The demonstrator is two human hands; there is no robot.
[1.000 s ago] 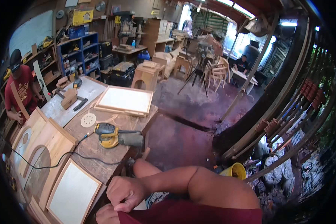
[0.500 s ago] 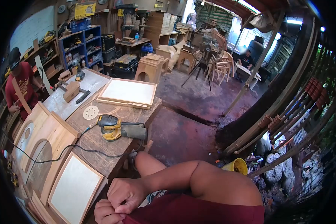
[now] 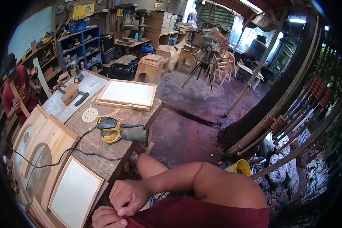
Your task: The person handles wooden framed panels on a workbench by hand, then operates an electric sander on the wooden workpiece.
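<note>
My right hand (image 3: pixel 128 195) is closed in a fist in front of my chest, the forearm bent across my body. What its fingers hold, if anything, is hidden. Just below it, my left hand (image 3: pixel 107 217) has its fingers closed at the edge of my dark red shirt (image 3: pixel 193 216), pinching the cloth. Beside both hands, a white panel in a wooden frame (image 3: pixel 76 192) leans at the bench's near side. A yellow and black orbital sander (image 3: pixel 109 131) with a dust bag lies on the workbench (image 3: pixel 98 152), untouched.
A sanding disc (image 3: pixel 89 115), a second framed panel (image 3: pixel 127 93) and arched wooden parts (image 3: pixel 60 133) lie on the bench. A black cord (image 3: pixel 91 153) crosses it. A co-worker (image 3: pixel 21 87) stands at left holding a board. A yellow bucket (image 3: pixel 239 167) stands at right.
The view has shifted slightly. My left hand has moved a little down and left; my right hand stays closed. The co-worker at left has bent the head and raised a hand onto the board.
</note>
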